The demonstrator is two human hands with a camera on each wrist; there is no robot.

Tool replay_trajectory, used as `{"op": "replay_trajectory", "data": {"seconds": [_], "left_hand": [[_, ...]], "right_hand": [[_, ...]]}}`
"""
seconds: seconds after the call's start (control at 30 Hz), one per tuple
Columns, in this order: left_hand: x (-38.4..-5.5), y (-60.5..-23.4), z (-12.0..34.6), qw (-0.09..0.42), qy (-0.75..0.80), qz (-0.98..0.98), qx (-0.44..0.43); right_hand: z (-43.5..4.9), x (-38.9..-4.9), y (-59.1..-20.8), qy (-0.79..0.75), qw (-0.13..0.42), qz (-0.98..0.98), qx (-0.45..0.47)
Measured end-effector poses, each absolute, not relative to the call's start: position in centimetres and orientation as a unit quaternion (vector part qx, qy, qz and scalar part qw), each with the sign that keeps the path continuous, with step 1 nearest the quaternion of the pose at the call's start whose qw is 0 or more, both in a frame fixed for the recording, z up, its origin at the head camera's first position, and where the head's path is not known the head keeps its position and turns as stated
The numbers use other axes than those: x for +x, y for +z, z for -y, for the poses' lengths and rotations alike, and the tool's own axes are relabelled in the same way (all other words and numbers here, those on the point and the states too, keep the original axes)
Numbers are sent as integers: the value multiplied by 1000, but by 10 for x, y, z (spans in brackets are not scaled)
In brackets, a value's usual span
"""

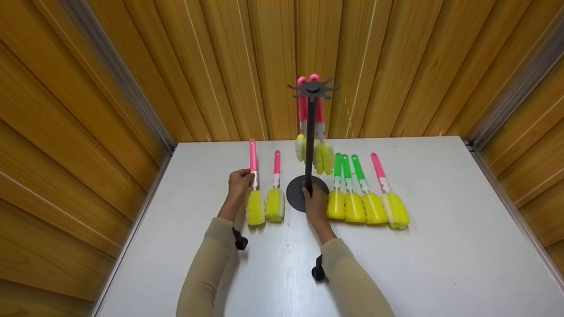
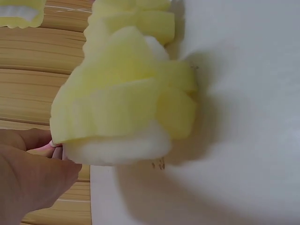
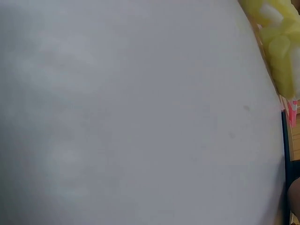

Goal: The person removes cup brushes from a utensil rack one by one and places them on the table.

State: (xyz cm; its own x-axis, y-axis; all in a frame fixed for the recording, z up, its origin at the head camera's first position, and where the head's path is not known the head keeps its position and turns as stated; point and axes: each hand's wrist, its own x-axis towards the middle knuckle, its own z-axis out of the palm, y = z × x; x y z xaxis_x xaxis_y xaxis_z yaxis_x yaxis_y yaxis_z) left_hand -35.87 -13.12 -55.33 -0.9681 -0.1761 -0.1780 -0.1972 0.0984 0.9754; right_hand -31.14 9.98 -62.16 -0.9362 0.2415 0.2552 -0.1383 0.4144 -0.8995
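Observation:
My left hand pinches a sponge bottle brush near the bottom of its pink and white handle. In the left wrist view, that brush's yellow and white sponge head is large, close over the white surface. Low on the pole of a dark rack, just above its round base, my right hand grips. Two pink-handled brushes hang from the rack's hooked top, on its far side. Another pink-handled brush lies between the left hand and the base. The right wrist view shows mostly tabletop.
Right of the rack, three green-handled brushes with yellow heads lie in a row on the white table. A pink-handled brush lies at the row's right end. Wood-patterned panels stand behind the table and at both sides.

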Motion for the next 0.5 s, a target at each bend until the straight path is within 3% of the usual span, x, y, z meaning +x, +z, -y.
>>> {"op": "replay_trajectory", "data": {"seconds": [0.5], "left_hand": [[-380,-568,112,35,622,-769,-146]], "right_hand": [[-101,-311,-623,540,199,817,-14]]}}
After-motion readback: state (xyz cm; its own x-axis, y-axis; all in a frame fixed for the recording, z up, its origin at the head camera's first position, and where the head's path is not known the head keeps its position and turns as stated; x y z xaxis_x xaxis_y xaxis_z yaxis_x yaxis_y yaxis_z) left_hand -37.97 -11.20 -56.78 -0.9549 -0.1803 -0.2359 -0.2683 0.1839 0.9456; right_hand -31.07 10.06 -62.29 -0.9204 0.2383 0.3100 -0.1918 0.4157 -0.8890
